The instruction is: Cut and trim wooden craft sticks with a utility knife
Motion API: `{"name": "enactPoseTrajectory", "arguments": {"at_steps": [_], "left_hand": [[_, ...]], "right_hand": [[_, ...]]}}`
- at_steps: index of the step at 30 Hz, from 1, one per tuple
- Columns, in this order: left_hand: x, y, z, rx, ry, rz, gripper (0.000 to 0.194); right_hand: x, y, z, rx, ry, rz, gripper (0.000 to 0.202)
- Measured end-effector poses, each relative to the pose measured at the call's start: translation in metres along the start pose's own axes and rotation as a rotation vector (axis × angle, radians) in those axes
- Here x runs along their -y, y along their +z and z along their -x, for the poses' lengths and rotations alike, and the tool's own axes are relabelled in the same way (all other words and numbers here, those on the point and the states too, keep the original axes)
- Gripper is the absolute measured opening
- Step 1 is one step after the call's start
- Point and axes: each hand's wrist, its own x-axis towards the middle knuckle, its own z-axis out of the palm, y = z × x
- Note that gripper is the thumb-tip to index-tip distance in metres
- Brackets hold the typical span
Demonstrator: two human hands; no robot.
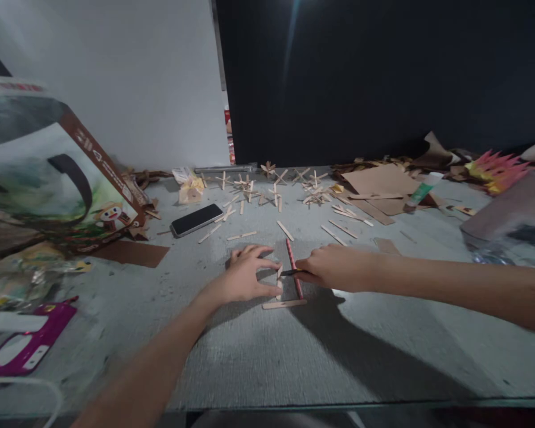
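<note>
On the near middle of the table (258,374), a wooden stick (279,289) is laid pointing away from the body, its near end set close above a second stick (280,305) that is laid crosswise. The left hand (248,274) is spread, its fingertips brought to the upright-lying stick without being closed into a fist, apparently so that the stick is kept from sliding. By the right hand (325,268) a dark thin tool (289,273) is grasped, its tip pointed at that same stick; whether a knife or a pen is held cannot be told. A red striped rod (290,252) is crossed by the tool, and seems to be laid alongside as a guide or simply within reach.

Farther back, loose sticks (285,230) and crossed sticks (274,193) are scattered, perhaps pushed there so that working room is left. A phone (197,220) is laid to the left, cardboard (377,181) and a tube (423,191) to the right. The grey tabletop is crossed by the arms' shadows, and is backed by a pale wall (138,77) and a dark panel (383,77).
</note>
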Motion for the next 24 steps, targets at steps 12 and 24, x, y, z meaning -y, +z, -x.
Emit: {"name": "enactPoseTrajectory", "arguments": {"at_steps": [12,24], "left_hand": [[-0.001,0.0,0.001,0.006,0.0,-0.027,0.048],[0.003,0.005,-0.001,-0.018,0.014,-0.027,0.051]], "right_hand": [[0.004,-0.004,0.0,0.049,0.015,0.033,0.033],[0.016,-0.031,-0.016,0.19,-0.087,0.267,0.038]]}}
